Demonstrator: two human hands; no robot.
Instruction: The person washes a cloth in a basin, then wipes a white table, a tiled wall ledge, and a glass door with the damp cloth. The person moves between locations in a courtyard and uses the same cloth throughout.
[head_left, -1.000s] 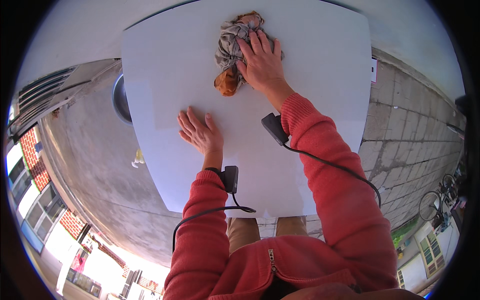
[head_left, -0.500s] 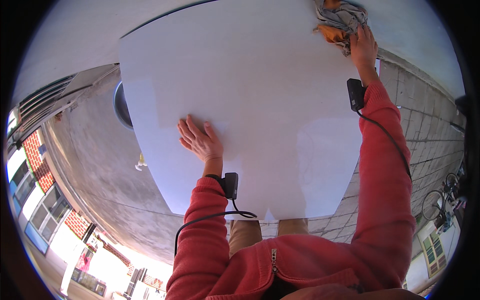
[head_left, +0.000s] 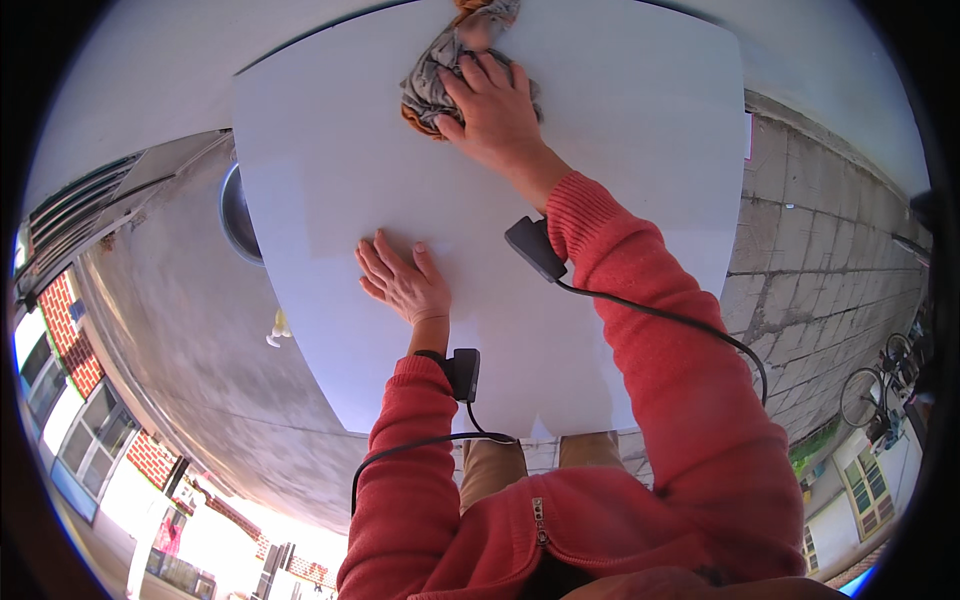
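A large white tabletop (head_left: 560, 240) lies in front of me. Near its far edge my right hand (head_left: 495, 112) presses down on a crumpled grey and orange-brown rag (head_left: 432, 88), fingers bent over the cloth and holding it against the surface. The rag trails up toward the far edge, where part of it is blurred. Closer to me and to the left, my left hand (head_left: 405, 285) rests palm down on the tabletop, open, fingers apart, with nothing in it. Each wrist carries a small black device with a cable.
A grey-blue basin (head_left: 238, 215) stands low beyond the table's left edge. Below it on the left is a small white and yellow object (head_left: 279, 328). A pale wall (head_left: 840, 60) borders the far side. Paving (head_left: 810, 260) spreads to the right, with bicycles (head_left: 875, 395) further off.
My right hand has swept left across the far part of the tabletop, dragging the rag from the far right corner toward the middle. The left hand has stayed in place.
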